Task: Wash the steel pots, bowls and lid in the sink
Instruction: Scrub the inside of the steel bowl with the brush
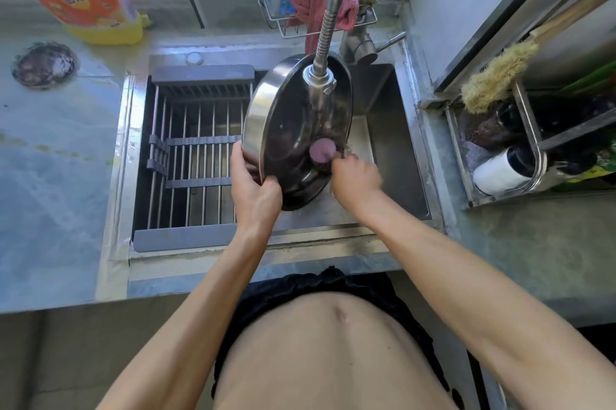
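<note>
The left hand point(255, 191) grips the tilted steel pot's point(296, 132) rim at seven o'clock over the sink point(383, 129) while the blurred right hand point(355, 176), grip unclear, apparently scrubs under the faucet point(318, 76); next, probably, rotating it to rinse.

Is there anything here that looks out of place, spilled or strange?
Little stands out. The sink strainer lies on the counter, away from the sink, and yellowish drips mark the counter near the sink's left rim. The left hand tilts the steel bowl for washing, which looks normal.
</note>
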`<state>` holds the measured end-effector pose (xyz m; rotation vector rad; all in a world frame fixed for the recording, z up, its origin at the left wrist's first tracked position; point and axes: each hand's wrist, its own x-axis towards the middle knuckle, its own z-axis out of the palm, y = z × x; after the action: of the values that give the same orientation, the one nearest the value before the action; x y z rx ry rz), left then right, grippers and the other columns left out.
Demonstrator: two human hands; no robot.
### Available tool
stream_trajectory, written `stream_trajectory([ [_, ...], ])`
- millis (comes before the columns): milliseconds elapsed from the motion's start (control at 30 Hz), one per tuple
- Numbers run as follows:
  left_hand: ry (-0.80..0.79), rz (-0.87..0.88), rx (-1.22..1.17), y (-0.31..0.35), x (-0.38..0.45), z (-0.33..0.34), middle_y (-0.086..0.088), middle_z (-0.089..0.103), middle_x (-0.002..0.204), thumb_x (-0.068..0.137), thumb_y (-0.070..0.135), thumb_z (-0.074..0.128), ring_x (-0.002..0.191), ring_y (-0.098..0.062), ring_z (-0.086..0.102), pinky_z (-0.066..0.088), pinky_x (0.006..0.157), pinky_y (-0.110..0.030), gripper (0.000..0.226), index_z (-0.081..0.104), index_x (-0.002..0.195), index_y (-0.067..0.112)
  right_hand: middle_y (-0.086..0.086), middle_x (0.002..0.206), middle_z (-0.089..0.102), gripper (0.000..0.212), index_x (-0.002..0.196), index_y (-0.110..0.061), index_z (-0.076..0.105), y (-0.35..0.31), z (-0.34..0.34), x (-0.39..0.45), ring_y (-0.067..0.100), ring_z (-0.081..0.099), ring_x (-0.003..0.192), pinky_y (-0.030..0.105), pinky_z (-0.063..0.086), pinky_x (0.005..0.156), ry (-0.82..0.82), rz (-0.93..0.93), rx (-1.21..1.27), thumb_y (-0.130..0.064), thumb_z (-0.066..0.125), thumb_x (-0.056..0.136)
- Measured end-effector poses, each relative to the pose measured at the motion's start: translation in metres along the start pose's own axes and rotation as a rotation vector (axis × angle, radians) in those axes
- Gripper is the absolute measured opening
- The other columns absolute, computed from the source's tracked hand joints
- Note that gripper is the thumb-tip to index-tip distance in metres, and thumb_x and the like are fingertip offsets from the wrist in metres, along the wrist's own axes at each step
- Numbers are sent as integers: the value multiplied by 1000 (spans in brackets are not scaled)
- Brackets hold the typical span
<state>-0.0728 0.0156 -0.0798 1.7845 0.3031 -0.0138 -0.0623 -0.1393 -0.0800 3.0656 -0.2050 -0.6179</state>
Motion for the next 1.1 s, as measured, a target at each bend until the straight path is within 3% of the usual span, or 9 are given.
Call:
stream_trajectory([
  [100,6,-16,-7,-1,-3,4,3,48,82,92,-4,53,69,-5,45,47,72,-34,26,45,94,21,16,121,61,42,139,-5,45,4,1,4,35,64,105,38,50,78,15,13,-79,-6,37,97],
  [333,-33,-10,-57,-7,12,12,17,52,77,71,-4,71,80,-24,53,52,71,-43,47,51,107,18,10,94,63,15,99,-9,65,-27,-18,-4,28,60,86,26,47,60,-272,7,512,-12,54,88],
  [500,-34,49,-46,-7,12,7,13,48,81,92,3,60,75,-7,47,47,73,-27,21,50,108,13,13,123,62,37,129,-11,57,-14,-16,9,33,62,110,37,52,86,-200,96,238,-10,52,93],
  [633,-40,45,-33,-9,8,8,24,48,74,94,3,57,71,-1,45,44,70,-19,23,50,115,7,14,124,62,36,130,-5,55,-2,-18,14,32,62,112,34,49,79,-5,22,-73,-2,39,98],
  [767,-16,29,-49,-7,15,12,10,48,84,88,5,57,78,-9,47,45,75,-28,28,50,115,7,15,125,61,37,131,-7,55,-17,-19,12,33,61,113,35,49,81,-186,97,153,-6,48,95],
  [867,-55,-23,-54,-12,18,15,16,54,88,80,9,69,86,-14,54,53,81,-38,57,49,133,10,10,99,64,27,117,-7,62,-25,-25,10,29,62,92,24,47,63,-299,4,376,-13,52,92],
  [933,-35,-63,-84,-15,18,15,26,53,80,81,0,68,81,-8,51,51,81,-35,54,55,126,27,7,82,60,22,109,-6,66,-25,-29,6,24,57,76,20,38,50,-326,-34,384,-10,50,93],
  [1000,-20,-62,-113,-15,17,15,24,50,76,86,1,63,76,-6,47,46,77,-27,44,51,103,40,13,104,66,28,118,-6,63,-18,-26,7,29,62,92,25,46,64,-304,35,329,-11,52,93],
  [1100,-75,-30,-111,-16,8,17,10,48,86,93,4,60,77,-8,46,45,76,-26,27,53,118,12,14,126,62,37,131,-11,55,-6,-13,6,33,60,115,35,46,83,-176,140,152,-7,45,96],
])
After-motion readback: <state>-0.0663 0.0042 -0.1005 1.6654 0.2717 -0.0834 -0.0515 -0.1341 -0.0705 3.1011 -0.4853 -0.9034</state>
